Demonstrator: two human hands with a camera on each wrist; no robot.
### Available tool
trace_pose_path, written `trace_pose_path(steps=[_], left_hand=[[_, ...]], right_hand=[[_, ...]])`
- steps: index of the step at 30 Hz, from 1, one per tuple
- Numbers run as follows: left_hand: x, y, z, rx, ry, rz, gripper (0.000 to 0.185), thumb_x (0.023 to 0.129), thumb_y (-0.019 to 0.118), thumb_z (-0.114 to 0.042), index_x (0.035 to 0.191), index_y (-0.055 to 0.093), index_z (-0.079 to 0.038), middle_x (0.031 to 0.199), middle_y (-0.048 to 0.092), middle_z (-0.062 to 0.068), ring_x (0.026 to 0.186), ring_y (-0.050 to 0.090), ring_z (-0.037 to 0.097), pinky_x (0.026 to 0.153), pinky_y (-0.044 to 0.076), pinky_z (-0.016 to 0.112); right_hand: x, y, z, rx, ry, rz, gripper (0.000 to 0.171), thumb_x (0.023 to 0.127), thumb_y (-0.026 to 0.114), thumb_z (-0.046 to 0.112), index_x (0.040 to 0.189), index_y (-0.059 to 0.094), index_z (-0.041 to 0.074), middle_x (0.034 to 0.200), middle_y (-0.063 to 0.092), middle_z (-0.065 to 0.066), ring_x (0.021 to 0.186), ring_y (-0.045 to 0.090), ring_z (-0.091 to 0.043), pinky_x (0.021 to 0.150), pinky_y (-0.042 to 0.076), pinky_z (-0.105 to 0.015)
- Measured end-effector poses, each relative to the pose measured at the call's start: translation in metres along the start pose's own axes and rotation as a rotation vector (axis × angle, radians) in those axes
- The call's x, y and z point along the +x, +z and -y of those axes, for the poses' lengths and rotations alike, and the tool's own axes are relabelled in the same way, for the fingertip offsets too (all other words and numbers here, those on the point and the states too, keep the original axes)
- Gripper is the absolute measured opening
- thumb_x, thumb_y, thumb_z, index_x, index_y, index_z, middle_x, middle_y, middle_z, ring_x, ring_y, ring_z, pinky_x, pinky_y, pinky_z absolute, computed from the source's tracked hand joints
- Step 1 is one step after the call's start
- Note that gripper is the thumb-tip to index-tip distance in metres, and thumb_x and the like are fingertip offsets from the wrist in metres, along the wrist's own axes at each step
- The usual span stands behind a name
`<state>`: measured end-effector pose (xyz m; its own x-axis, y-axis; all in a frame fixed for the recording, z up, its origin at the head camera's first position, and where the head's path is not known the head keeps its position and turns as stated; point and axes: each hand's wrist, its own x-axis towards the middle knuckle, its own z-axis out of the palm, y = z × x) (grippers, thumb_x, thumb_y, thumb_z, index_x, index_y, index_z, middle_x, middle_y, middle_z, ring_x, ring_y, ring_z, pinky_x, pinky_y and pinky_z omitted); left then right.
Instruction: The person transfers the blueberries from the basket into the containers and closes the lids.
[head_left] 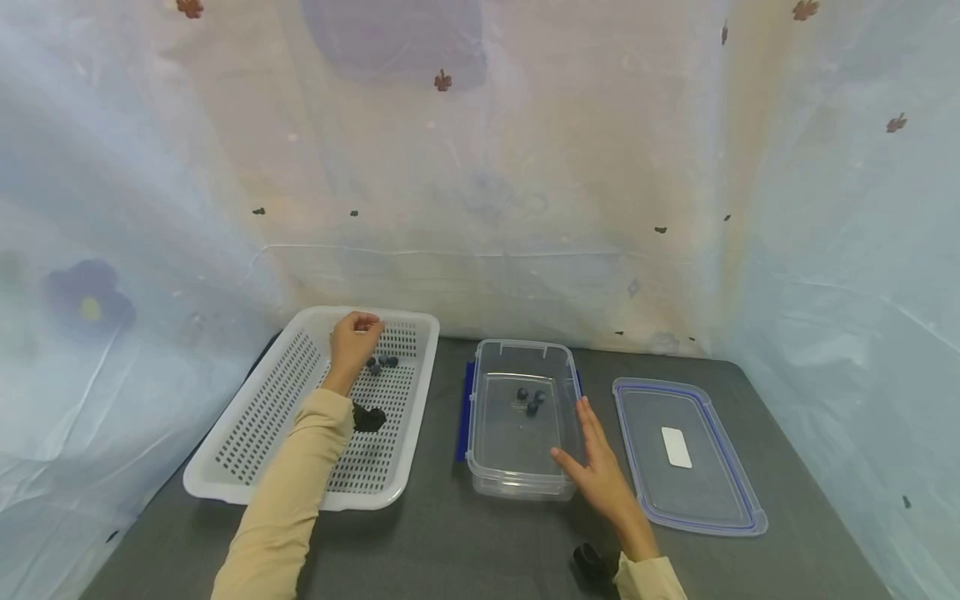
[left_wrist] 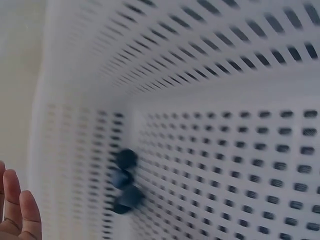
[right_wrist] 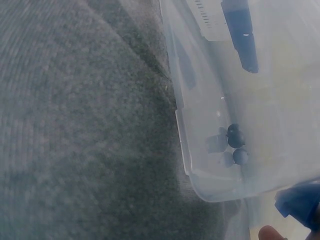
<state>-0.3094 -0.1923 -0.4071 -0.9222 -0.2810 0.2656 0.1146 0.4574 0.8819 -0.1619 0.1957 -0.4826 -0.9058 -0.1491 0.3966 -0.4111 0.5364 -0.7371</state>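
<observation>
A person's left hand (head_left: 352, 337) hangs over the far end of a white slotted basket (head_left: 258, 417), its fingers curled in toward the palm; whether they pinch anything cannot be told from the head view. Just beside that hand, on the basket floor, lies a small cluster of dark blueberries (head_left: 382, 362); the left wrist view shows about four of them bunched against the basket wall (left_wrist: 125, 182), though blur makes the count uncertain. The right hand (head_left: 600, 471) lies open and flat, fingers straight, against the near right side of a clear plastic container (head_left: 517, 492), holding nothing. Inside the container rest three blueberries in the container (head_left: 531, 401), close together toward its far end; the right wrist view shows the same three (right_wrist: 235, 142) through the clear wall. A blue clip (head_left: 463, 412) shows along the container's left side. One clear lid with a blue rim (head_left: 686, 454) lies flat to the right of the container, apart from it, with one white label (head_left: 677, 447) at its middle. Basket, container and lid all sit on a dark grey bench (head_left: 465, 542), backed by a pale floral sheet (head_left: 525, 167). Both arms wear beige sleeves (head_left: 285, 508).
</observation>
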Motion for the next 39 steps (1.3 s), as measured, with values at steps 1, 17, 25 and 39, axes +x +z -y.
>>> trace_pose_path(steps=[1, 17, 25, 39], left_hand=[[0.0, 0.001, 0.004, 0.005, -0.008, -0.004, 0.023, 0.094, 0.062, -0.016, 0.109, 0.064, 0.002, 0.102, 0.062, 0.017, 0.086, 0.058, 0.028, 0.069, 0.046, 0.034], [-0.004, 0.014, 0.055, 0.1, -0.178, -0.02, 0.033, 0.088, 0.065, -0.008, 0.115, 0.057, 0.011, 0.112, 0.059, 0.029, 0.104, 0.055, 0.041, 0.092, 0.042, 0.052], [-0.007, 0.022, 0.066, 0.129, -0.234, -0.05, 0.032, 0.084, 0.067, -0.003, 0.111, 0.058, 0.012, 0.108, 0.06, 0.03, 0.102, 0.054, 0.042, 0.092, 0.041, 0.052], [-0.018, 0.032, 0.069, 0.221, -0.167, -0.032, 0.026, 0.08, 0.064, 0.003, 0.103, 0.058, 0.014, 0.101, 0.06, 0.032, 0.1, 0.052, 0.047, 0.093, 0.038, 0.053]], right_hand=[[0.0, 0.0, 0.0, -0.002, -0.005, -0.003, 0.082, 0.089, 0.069, 0.021, 0.151, 0.021, -0.004, 0.158, 0.015, -0.021, 0.14, 0.016, -0.045, 0.103, 0.02, -0.068], [0.001, -0.001, 0.0, -0.002, -0.02, 0.0, 0.08, 0.09, 0.067, 0.021, 0.15, 0.021, -0.005, 0.157, 0.015, -0.023, 0.14, 0.016, -0.046, 0.103, 0.019, -0.069], [0.001, -0.001, -0.001, 0.001, -0.016, 0.0, 0.08, 0.09, 0.067, 0.021, 0.151, 0.02, -0.005, 0.156, 0.016, -0.025, 0.14, 0.017, -0.046, 0.102, 0.02, -0.069], [0.001, -0.002, 0.0, -0.002, -0.003, 0.01, 0.08, 0.091, 0.066, 0.022, 0.151, 0.02, -0.004, 0.156, 0.015, -0.025, 0.14, 0.017, -0.047, 0.101, 0.023, -0.068]])
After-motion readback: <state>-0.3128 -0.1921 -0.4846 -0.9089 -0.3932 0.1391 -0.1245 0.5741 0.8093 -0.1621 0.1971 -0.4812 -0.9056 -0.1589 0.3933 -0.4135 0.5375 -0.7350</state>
